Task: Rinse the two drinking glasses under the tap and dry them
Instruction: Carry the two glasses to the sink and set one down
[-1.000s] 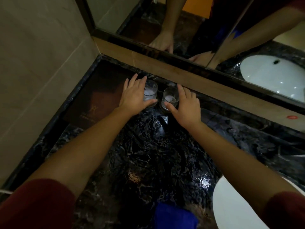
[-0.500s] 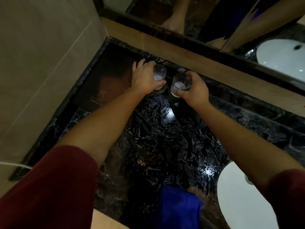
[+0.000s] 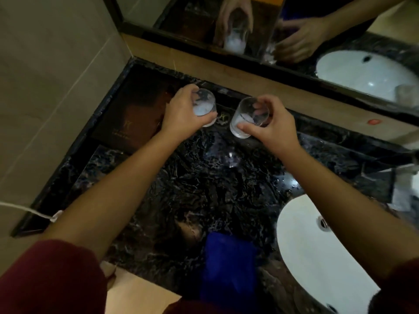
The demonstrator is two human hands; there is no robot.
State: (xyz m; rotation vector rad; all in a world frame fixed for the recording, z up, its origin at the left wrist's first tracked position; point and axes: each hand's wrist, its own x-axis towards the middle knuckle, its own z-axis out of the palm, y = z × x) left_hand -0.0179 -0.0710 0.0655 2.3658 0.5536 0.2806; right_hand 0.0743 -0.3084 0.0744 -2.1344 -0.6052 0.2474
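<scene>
Head cam's looking down at a dark marble counter [image 3: 204, 189] with a white sink [image 3: 306, 245] on the right and a blue cloth [image 3: 226, 264] at the near edge. Left hand [image 3: 183, 114] grips the left glass [image 3: 205, 107], right hand [image 3: 272, 128] grips the right glass [image 3: 244, 118], both near the mirror [image 3: 294, 30].

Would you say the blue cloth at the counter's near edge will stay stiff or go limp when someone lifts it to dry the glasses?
The blue cloth will probably go limp: it lies rumpled on the dark marble counter. It looks thin, so likely light. Part of it seems to hang over the front edge, so a nudge might drag it off.
</scene>
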